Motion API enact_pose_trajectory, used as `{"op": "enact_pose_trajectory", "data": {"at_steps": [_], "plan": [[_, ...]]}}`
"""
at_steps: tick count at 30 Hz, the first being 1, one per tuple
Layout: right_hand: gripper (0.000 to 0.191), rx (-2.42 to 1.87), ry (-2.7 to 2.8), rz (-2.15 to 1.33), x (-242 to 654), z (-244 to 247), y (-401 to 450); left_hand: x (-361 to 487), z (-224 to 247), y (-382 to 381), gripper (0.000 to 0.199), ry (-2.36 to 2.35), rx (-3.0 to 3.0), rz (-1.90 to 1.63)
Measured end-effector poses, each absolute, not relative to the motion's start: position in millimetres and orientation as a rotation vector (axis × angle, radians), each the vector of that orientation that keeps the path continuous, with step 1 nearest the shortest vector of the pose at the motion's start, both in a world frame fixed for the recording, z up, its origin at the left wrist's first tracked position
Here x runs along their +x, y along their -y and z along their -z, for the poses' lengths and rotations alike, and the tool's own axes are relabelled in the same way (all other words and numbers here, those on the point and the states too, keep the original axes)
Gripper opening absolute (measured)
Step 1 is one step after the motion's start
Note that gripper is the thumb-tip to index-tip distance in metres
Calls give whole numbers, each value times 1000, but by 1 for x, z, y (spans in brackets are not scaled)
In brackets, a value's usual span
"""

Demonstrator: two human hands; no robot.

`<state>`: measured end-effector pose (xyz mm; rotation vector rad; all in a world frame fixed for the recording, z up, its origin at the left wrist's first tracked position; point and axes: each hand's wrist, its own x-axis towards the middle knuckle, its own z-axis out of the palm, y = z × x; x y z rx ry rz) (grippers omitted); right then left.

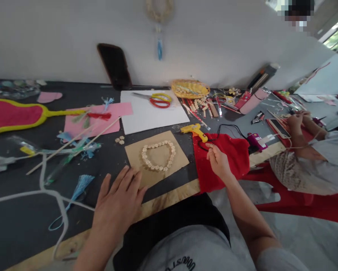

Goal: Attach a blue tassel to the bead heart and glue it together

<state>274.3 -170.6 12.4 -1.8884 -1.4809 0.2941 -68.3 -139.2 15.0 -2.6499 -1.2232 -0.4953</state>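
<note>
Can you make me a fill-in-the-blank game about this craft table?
1. The hot glue gun is coloured ____.
2. The scissors lie on a ____ sheet.
3. Of the person's own two hands, the one over the red cloth is the ____ one.
4. The tassel nearest the left hand is coloured ____.

Missing words: yellow; white; right; blue

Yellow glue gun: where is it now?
Head view, right of centre: the yellow glue gun lies at the upper-left edge of the red cloth, just beyond the right hand.
</note>
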Motion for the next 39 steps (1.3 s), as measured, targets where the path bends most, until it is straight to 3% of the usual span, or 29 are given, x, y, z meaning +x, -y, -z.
{"op": "enact_pose_trajectory", "data": {"at_steps": [15, 33, 39], "plan": [[26, -1802, 1401, -277, 283, 3, 160, -79, 6, 142, 42, 1356, -2561, 590], [55, -1765, 1281, -117, 288, 13, 159, -71, 5, 165, 40, 1435, -2535, 572], [50, -1753, 1285, -123, 289, 12, 158, -77, 1, 176, 44, 1561, -2592, 475]]}}
